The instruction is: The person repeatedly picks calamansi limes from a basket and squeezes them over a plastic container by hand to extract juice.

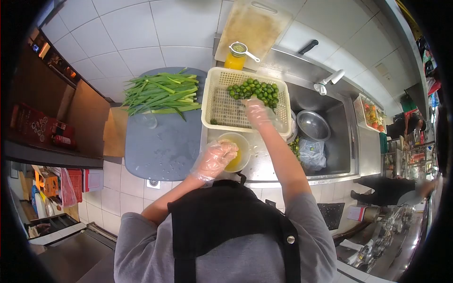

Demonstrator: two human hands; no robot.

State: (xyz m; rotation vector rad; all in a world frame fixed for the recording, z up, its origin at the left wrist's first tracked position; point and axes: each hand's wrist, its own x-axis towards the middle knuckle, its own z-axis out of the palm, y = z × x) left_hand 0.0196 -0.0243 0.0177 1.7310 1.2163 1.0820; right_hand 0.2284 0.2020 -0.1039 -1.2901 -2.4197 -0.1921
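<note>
Limes (pixel 255 89) beside the right fingers (pixel 249 102)

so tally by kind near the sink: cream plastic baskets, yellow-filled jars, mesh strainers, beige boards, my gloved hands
cream plastic baskets: 2
jar of yellow liquid: 1
white-handled mesh strainer: 1
rectangular beige board: 1
clear-gloved hands: 2
total: 7

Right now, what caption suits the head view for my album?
Gloved left hand at a bowl, right hand over a basket of green fruits.
</note>
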